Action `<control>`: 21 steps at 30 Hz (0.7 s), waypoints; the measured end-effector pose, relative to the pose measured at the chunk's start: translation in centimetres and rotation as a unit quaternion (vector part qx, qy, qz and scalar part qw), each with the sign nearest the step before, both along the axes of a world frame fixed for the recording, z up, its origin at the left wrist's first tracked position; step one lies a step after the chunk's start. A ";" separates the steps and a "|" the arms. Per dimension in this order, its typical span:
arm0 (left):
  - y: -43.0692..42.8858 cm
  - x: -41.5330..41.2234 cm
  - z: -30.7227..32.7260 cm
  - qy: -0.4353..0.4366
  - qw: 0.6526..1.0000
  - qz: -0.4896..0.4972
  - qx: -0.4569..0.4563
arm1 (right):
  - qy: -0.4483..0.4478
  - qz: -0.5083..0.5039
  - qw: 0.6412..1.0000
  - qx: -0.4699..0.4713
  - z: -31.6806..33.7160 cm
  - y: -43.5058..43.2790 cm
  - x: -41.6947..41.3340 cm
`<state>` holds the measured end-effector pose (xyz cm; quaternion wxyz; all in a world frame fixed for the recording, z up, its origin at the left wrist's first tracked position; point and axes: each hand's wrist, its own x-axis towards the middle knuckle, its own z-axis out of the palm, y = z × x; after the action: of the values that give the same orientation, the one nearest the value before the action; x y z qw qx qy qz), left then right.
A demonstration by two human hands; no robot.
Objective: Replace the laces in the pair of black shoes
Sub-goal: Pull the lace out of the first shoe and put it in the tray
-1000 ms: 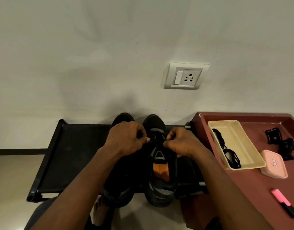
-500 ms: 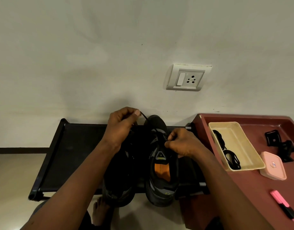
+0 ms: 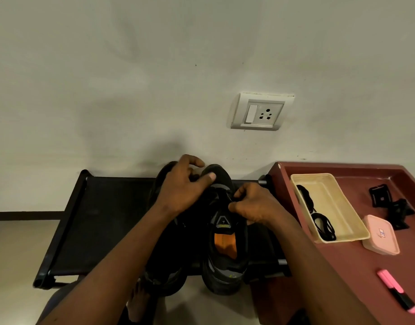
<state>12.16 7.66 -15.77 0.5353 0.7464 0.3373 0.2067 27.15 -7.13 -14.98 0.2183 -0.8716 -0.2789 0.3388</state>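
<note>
Single head-worn wide-angle view, facing forward and down, close above shoes [image 3: 225, 242], wall [image 3: 131, 78] ahead

Black right shoe [image 3: 223, 273], orange insole [image 3: 225, 245] showing, stands beside darker left shoe [image 3: 166, 280].

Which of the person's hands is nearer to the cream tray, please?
Right. The right hand pinches the right shoe at its lacing, just left of the cream tray; the left hand is at the shoes' toes, farther left.

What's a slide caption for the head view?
Left hand touches and right hand pinches a black shoe on a rack; laces lie in a tray.
</note>
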 end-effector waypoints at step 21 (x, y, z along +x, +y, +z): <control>-2.4 1.8 -0.6 0.035 0.999 -0.004 0.012 | 0.015 -0.006 1.000 -0.002 0.7 -0.2 0.0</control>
<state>13.99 5.30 -16.42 0.5148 0.7608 0.3506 0.1825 27.12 -7.37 -14.25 0.2221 -0.8686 -0.2699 0.3513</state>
